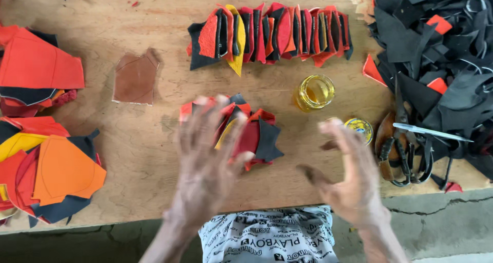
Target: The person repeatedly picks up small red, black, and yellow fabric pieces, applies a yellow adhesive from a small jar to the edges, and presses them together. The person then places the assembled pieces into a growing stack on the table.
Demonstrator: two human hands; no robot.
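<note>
1. Over the tabletop (pixel 154 155), head view: your left hand (pixel 208 157) hovers with fingers (pixel 205 121) spread and released, holding nothing, right above the small pile of leather pieces (pixel 254 134). The hand is blurred, so I can't tell whether it touches the pile.
2. Your right hand (pixel 349 175) is apart from the pile, open and empty, just beside the small tin lid (pixel 361 128).
3. Step in hand, my read: the hands are poised over the loose pile, nothing gripped. Next move calls for closing the left fingers on the red and black pieces without scattering them.
4. Behind the pile: a row of fanned leather pieces (pixel 272 34), standing on edge, well apart from your hands. Glass jar of yellow liquid (pixel 314 92) sits between the pile and the right hand; watch it.
5. Right side is tight: scissors (pixel 405 150) and a black scrap heap (pixel 436 52).
6. Left side: brown cut piece (pixel 136 78) and orange stacks (pixel 51 175); bare wood between them and the pile.
7. Near tabletop edge runs just under your wrists.
</note>
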